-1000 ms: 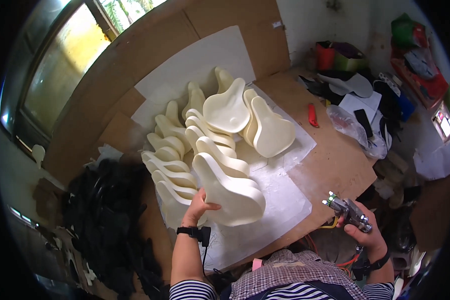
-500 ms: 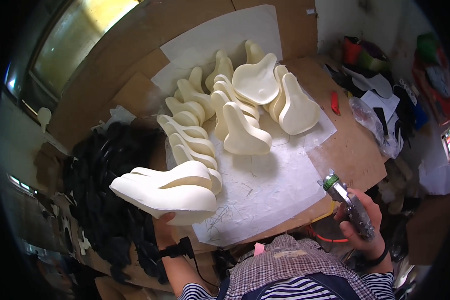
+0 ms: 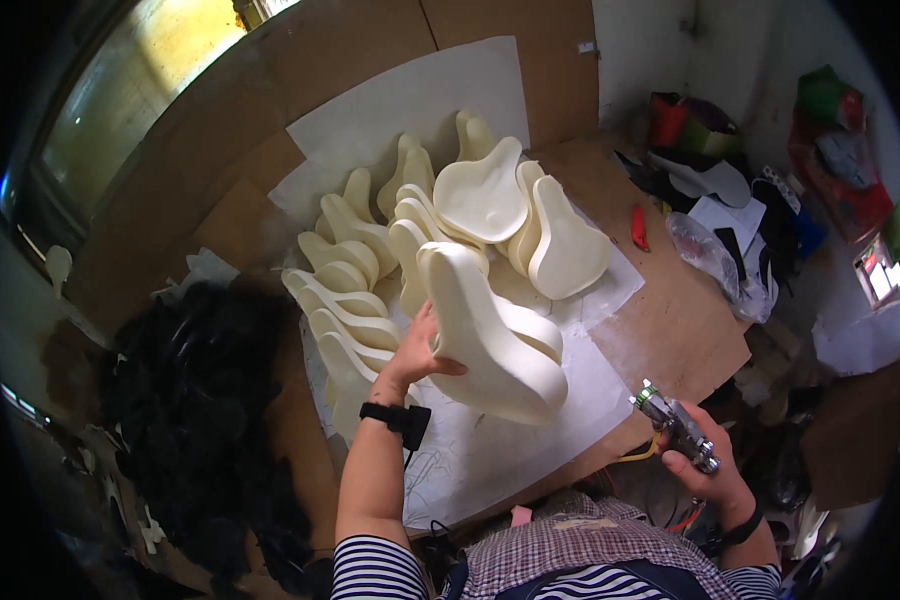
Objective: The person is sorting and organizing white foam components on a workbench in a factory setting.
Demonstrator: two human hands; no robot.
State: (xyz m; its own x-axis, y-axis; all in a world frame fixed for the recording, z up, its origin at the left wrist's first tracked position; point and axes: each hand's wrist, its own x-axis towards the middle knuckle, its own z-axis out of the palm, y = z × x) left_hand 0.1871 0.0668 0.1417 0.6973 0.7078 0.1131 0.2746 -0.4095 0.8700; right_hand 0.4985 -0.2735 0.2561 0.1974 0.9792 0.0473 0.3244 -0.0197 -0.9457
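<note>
Wooden worktable covered by white paper sheet, rows of cream foam saddle shapes | cream foam saddle, swung back from the left half a second ago, now tilted over the paper | left hand grips its edge | right hand wraps a metal spray gun at the table's front edge, nearer than before.

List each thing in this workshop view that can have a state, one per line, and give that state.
Left hand: gripping the near cream foam saddle pad.
Near cream foam saddle pad: tilted up on edge over the white sheet.
Right hand: closed around the spray gun.
Spray gun: held off the table, nozzle towards the pads.
Other cream pads: stacked, leaning on each other.
White sheet: spread flat on the wooden table.
Black pieces: heaped at left.
</note>
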